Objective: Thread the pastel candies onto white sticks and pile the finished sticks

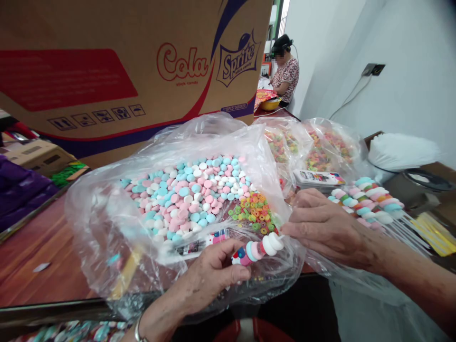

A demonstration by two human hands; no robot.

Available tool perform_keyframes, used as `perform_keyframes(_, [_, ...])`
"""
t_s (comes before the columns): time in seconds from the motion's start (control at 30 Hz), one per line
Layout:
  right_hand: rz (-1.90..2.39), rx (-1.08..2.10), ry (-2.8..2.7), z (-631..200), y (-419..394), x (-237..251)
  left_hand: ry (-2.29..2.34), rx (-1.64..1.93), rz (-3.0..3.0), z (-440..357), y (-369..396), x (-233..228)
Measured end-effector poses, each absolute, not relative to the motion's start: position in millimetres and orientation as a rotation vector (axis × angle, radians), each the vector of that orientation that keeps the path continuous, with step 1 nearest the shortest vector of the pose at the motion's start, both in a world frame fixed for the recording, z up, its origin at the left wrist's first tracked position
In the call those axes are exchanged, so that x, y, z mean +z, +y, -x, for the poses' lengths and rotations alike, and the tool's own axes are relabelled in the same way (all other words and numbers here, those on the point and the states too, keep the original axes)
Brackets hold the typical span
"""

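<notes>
My left hand (pixel 210 273) grips a candy skewer (pixel 258 249) threaded with white, pink and blue marshmallow discs, low in front of me. My right hand (pixel 329 228) touches the skewer's tip, fingers pinched at the end white disc. Both hands hover over a large clear plastic bag (pixel 107 223) holding a heap of pink, blue and white marshmallow candies (pixel 188 190) and a small pile of coloured ring candies (pixel 254 211). A printed label strip (pixel 203 242) lies in the bag near my left hand.
A big Cola/Sprite cardboard box (pixel 124 71) stands behind the bag. To the right lie finished skewers (pixel 370 202), bags of ring candies (pixel 313 147), a card pack (pixel 318 178) and yellow sticks (pixel 434 232). Another person (pixel 285 71) sits at the far end of the wooden table (pixel 39 256).
</notes>
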State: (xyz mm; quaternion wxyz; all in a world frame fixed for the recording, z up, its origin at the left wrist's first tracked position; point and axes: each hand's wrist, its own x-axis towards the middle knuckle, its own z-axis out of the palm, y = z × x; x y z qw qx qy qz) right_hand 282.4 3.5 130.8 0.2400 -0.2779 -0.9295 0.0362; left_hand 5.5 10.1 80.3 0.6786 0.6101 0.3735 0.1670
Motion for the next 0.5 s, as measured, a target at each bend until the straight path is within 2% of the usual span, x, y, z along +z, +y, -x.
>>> perform_keyframes(0.27, [0.911, 0.243, -2.635, -271, 1, 145, 0.824, 0.466, -1.560, -4, 8, 79])
perform_keyframes(0.5, [0.904, 0.353, -2.663, -257, 9, 131, 0.847, 0.446, -1.503, -9, 4, 69])
